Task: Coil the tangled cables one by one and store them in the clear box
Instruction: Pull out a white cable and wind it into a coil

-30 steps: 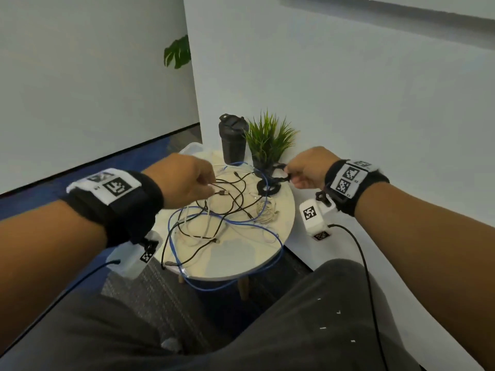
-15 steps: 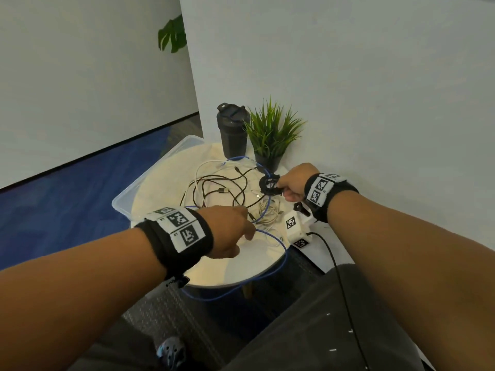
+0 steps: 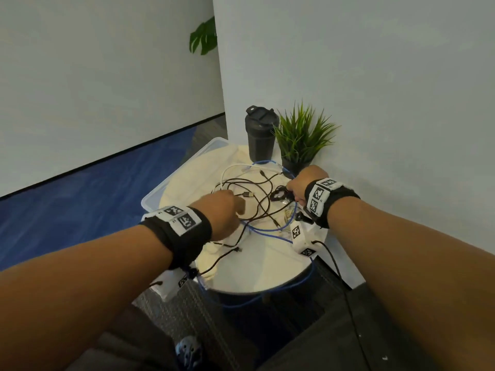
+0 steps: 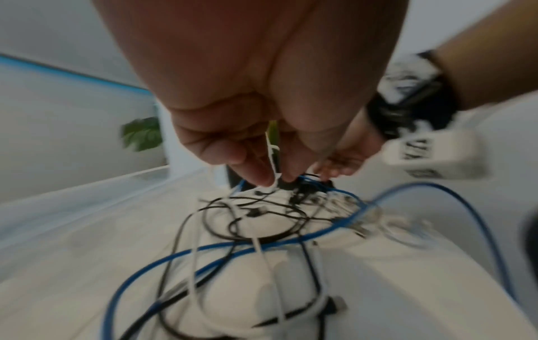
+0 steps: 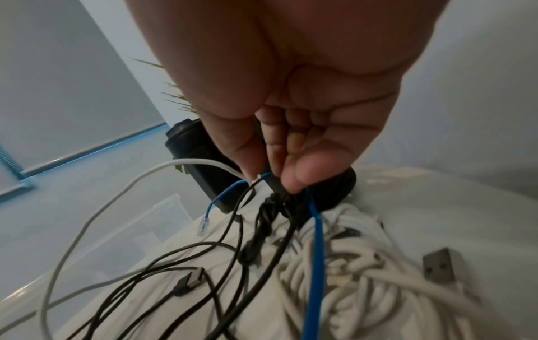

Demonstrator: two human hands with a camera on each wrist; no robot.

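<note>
Black (image 3: pixel 257 183), white (image 3: pixel 233 170) and blue (image 3: pixel 267 231) cables lie tangled on a round white table (image 3: pixel 267 269). My left hand (image 3: pixel 238 207) is low over the middle of the tangle. In the blurred left wrist view its thumb and forefinger (image 4: pixel 262 177) pinch a thin white cable (image 4: pixel 272 158). My right hand (image 3: pixel 290 191) is at the table's far right and grips a small coil of black cable (image 3: pixel 280 195). In the right wrist view the fingers (image 5: pixel 294 174) close on that black cable (image 5: pixel 262 220), and the blue cable (image 5: pixel 314 264) runs under them. The clear box (image 3: pixel 171 183) stands behind the table's left edge.
A black lidded tumbler (image 3: pixel 261 135) and a small potted plant (image 3: pixel 300 140) stand at the table's back, against the white wall. A bundle of white cord (image 5: pixel 349 264) lies below my right hand. A black USB plug (image 3: pixel 247 194) lies between my hands. Blue cable hangs over the front edge.
My left hand has moved from the table's front edge forward into the middle of the tangle and now pinches a white cable. My right hand stays by the plant with the black coil.
</note>
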